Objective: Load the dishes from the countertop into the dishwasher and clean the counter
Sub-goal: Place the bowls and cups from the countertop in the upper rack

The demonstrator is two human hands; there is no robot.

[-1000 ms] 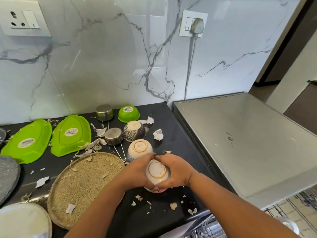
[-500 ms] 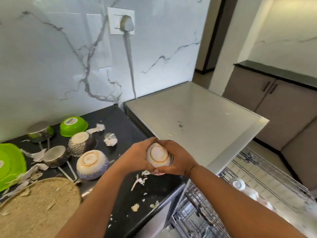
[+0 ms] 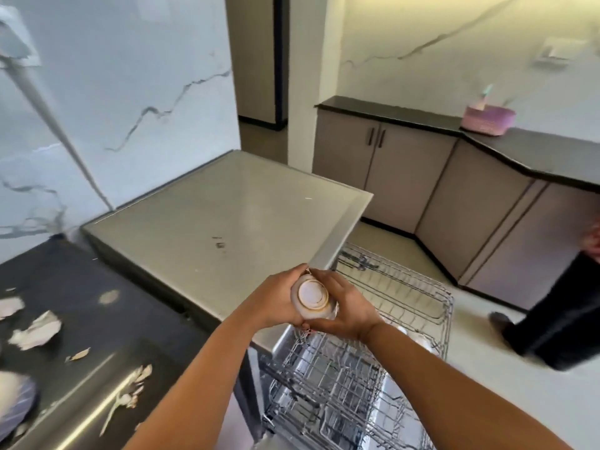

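Both the left hand (image 3: 276, 298) and the right hand (image 3: 345, 308) clasp the upturned bowl (image 3: 312, 297) between them, base toward the camera, directly above the near corner of the pulled-out dishwasher rack (image 3: 406, 289), which lies below and just ahead-right, nearer the right hand.

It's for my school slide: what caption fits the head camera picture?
Both hands, left hand and right hand, carry an upturned bowl above the dishwasher rack.

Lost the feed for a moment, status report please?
Left hand and right hand both clasping upturned bowl. Bowl above pulled-out dishwasher rack, not yet set in. Nothing in the way.
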